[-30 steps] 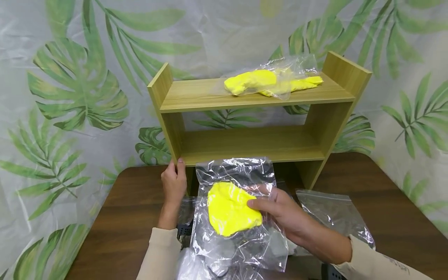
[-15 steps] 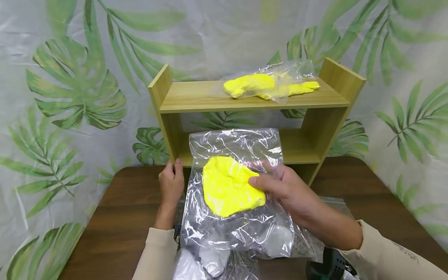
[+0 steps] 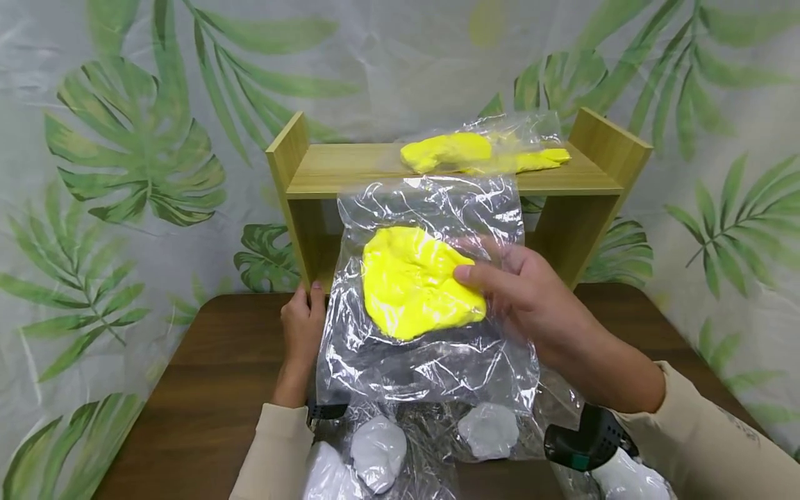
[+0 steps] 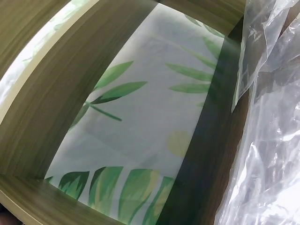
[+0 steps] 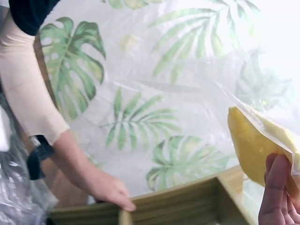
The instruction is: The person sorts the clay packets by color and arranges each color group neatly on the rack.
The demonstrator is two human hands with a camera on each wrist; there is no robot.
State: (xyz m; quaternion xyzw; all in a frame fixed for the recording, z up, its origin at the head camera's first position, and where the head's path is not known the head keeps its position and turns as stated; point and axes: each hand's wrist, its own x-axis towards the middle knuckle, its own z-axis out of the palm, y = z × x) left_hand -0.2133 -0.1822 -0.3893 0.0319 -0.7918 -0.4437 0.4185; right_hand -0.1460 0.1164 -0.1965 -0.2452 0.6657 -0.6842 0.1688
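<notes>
My right hand (image 3: 531,295) pinches a clear plastic bag (image 3: 431,375) holding a flattened bright-yellow, clay-like lump (image 3: 419,281). Its thumb presses the lump's right edge; the other fingers are behind the bag. The bag is raised in front of the wooden shelf unit (image 3: 350,163), overlapping its top board's front edge in the head view. In the right wrist view the yellow lump (image 5: 248,145) appears edge-on beside the fingers (image 5: 276,176). My left hand (image 3: 303,323) grips the shelf's left side panel low down, thumb at the front edge.
More bagged yellow lumps (image 3: 446,151) lie on the top board, toward its right. Several bags with white lumps (image 3: 378,451) lie on the brown table (image 3: 206,375) in front of the shelf. A leaf-patterned cloth (image 3: 400,62) hangs behind.
My right hand has lifted the bag with the yellow lump from low in front of the shelf up to the top board's height, uncovering white lumps below. The left hand keeps its grip.
</notes>
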